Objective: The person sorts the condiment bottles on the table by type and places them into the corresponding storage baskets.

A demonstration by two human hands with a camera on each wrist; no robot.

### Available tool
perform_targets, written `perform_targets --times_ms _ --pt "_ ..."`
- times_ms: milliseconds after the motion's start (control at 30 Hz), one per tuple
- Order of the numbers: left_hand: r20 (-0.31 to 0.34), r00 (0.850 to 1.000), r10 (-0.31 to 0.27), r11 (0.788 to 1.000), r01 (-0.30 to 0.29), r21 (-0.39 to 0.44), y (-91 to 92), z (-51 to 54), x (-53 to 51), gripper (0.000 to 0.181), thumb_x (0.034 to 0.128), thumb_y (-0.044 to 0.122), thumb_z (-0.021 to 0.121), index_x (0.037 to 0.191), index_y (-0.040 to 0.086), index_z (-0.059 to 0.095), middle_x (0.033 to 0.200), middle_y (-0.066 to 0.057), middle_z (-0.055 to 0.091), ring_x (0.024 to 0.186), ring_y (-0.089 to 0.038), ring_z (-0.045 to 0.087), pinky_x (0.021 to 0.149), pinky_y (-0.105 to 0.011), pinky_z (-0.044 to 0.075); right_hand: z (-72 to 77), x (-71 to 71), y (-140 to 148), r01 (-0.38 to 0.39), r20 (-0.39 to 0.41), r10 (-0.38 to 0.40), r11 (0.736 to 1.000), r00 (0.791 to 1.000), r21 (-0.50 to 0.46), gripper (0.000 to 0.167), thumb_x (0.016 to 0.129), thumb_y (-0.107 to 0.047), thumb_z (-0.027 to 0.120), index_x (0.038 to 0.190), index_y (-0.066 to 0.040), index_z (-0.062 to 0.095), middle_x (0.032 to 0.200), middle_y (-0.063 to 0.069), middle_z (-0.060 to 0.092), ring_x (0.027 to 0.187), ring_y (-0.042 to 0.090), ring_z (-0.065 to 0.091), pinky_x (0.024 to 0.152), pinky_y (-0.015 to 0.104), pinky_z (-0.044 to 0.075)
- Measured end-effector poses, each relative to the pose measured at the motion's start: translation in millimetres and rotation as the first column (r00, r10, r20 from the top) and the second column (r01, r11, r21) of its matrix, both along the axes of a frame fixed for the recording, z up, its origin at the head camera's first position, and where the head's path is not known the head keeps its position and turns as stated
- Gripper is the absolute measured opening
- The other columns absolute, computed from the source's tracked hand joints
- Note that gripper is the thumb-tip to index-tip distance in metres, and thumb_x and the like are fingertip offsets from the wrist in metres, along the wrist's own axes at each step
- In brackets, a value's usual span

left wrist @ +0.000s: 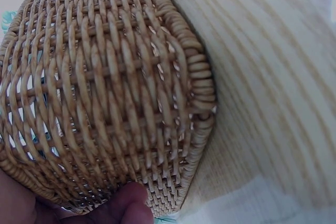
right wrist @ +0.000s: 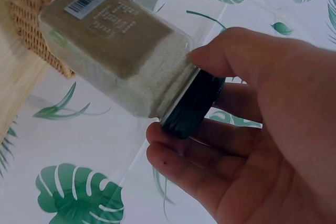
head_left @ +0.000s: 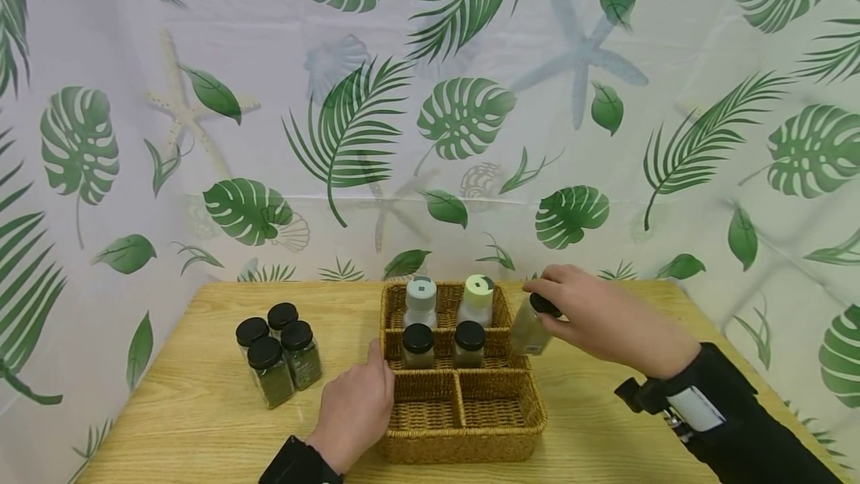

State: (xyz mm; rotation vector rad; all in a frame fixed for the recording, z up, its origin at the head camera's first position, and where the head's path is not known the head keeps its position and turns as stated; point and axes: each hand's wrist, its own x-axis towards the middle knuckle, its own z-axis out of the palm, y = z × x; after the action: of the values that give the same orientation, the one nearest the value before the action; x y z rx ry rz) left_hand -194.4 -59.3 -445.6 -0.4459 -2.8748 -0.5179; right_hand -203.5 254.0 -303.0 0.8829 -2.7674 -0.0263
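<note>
A wicker basket [head_left: 463, 445] with compartments stands on the wooden table. My left hand [head_left: 356, 405] holds its left side, fingertips [left wrist: 134, 195] against the weave in the left wrist view. My right hand [head_left: 598, 316] grips a clear jar [head_left: 529, 331] by its black lid, tilted at the basket's right edge. Pale powder fills much of this jar [right wrist: 121, 40] in the right wrist view. Two black-lidded jars [head_left: 418, 347] [head_left: 469, 346] stand in the middle row. Behind them are a white-capped bottle [head_left: 421, 303] and a yellow-green-capped bottle [head_left: 478, 299]. Both front compartments are empty.
Several black-lidded jars [head_left: 272, 376] with dark green contents stand grouped on the table [head_left: 181, 402], left of the basket. A leaf-patterned cloth [head_left: 463, 193] hangs behind the table and along its sides.
</note>
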Motion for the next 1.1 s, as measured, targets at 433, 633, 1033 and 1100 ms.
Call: perform_targets --times_ms 433,633,1033,1100 --pt "0.028 1.000 0.000 1.000 0.000 0.019 0.0 -0.1 -0.7 0.046 0.1096 0.020 0.041 0.146 -0.007 0.044 0.044 0.003 0.032 0.038 -0.012 0.017 0.044 -0.028 0.011 -6.3 -7.1 -22.2 -0.040 0.020 0.039 0.999 0.999 0.026 0.041 0.089 -0.015 0.077 0.127 -0.004 0.067 0.098 0.004 0.059 0.079 0.011 0.049 0.066 0.026 0.047" --pt "0.033 0.999 0.003 1.000 -0.003 0.015 0.0 -0.5 -0.8 0.047 0.1098 0.021 0.040 0.147 -0.007 0.044 0.044 0.002 0.033 0.037 -0.013 0.018 0.045 -0.029 0.011 -15.5 -12.9 -27.0 -0.068 0.015 0.068 0.997 0.998 0.037 0.032 0.089 -0.015 0.077 0.119 -0.008 0.069 0.093 0.001 0.057 0.077 0.010 0.048 0.065 0.026 0.046" --pt "0.044 0.999 0.004 1.000 -0.005 0.019 0.5 1.1 0.4 0.046 0.1098 0.021 0.040 0.146 -0.007 0.044 0.044 0.001 0.035 0.036 -0.014 0.022 0.043 -0.029 0.012 -35.5 -18.9 -30.7 -0.081 0.004 0.081 0.995 0.997 0.066 0.024 0.087 -0.014 0.079 0.108 -0.007 0.068 0.088 0.001 0.053 0.073 0.012 0.045 0.063 0.027 0.043" --pt "0.061 0.998 0.008 1.000 -0.009 0.022 0.3 1.0 0.0 0.047 0.1100 0.022 0.040 0.147 -0.007 0.043 0.044 0.001 0.035 0.036 -0.015 0.022 0.044 -0.029 0.012 -40.1 -19.8 -30.6 -0.087 0.002 0.087 0.994 0.996 0.071 0.023 0.087 -0.013 0.079 0.106 -0.007 0.068 0.088 0.001 0.054 0.073 0.012 0.047 0.064 0.028 0.043"
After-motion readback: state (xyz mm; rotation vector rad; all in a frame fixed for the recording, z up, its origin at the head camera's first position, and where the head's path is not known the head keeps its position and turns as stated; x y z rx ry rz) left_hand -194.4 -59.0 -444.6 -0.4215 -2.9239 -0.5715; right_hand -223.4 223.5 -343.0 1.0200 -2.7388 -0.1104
